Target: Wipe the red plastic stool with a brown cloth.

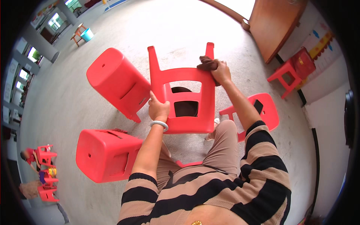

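A red plastic stool (185, 125) is tipped in front of me, its legs pointing away. My left hand (159, 108), with a pale bangle (159, 123) at the wrist, grips the stool's left side, index finger pointing along it. In my right hand (222, 71) is a bunched dark brown cloth (208, 64), pressed at the base of the far right leg. Through the stool's openings shows a dark, round-edged object (184, 108), mostly hidden; I cannot tell what it is.
Two more red stools, an upper one (105, 67) and a lower one (91, 157), lie tipped at my left. On my right, a red stool (271, 112) bears a black phone-like object (258, 106). Farther off are a turquoise bucket (87, 35), a wooden door (277, 25) and another person (32, 157) near stools.
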### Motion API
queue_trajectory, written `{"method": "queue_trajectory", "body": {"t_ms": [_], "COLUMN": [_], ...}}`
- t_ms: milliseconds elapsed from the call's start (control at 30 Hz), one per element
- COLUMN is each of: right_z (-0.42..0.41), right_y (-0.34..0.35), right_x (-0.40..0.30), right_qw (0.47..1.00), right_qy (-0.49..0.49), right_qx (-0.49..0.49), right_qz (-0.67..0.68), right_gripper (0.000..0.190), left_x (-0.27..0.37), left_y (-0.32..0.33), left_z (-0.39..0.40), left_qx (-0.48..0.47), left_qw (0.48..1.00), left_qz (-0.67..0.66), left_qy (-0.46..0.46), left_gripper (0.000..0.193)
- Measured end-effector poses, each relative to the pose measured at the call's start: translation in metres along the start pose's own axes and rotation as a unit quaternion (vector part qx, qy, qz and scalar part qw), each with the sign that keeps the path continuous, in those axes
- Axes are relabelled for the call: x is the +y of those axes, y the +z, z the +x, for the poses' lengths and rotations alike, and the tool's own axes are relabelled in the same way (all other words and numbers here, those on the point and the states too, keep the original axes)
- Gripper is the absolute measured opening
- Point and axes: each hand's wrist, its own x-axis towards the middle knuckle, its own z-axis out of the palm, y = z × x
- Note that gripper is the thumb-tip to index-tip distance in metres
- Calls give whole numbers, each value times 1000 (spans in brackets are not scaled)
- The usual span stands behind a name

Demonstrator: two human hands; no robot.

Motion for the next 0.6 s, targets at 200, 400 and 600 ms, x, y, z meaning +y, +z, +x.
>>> {"method": "queue_trajectory", "body": {"t_ms": [200,400,600], "right_z": [-70,-53,25], "right_y": [-5,-12,-8], "right_x": [10,-13,-25], "right_qw": [998,1000,995], "right_qy": [-34,4,75], "right_qx": [30,-10,-29], "right_qz": [32,0,-59], "right_gripper": [39,38,36], "left_x": [7,0,11], "left_y": [-6,-10,-13], "left_z": [-5,-1,-6], "left_qx": [-19,-17,-52], "left_qw": [1000,1000,998], "left_qz": [-12,-11,-20], "left_qy": [-10,-3,-19], "left_gripper": [96,97,96]}}
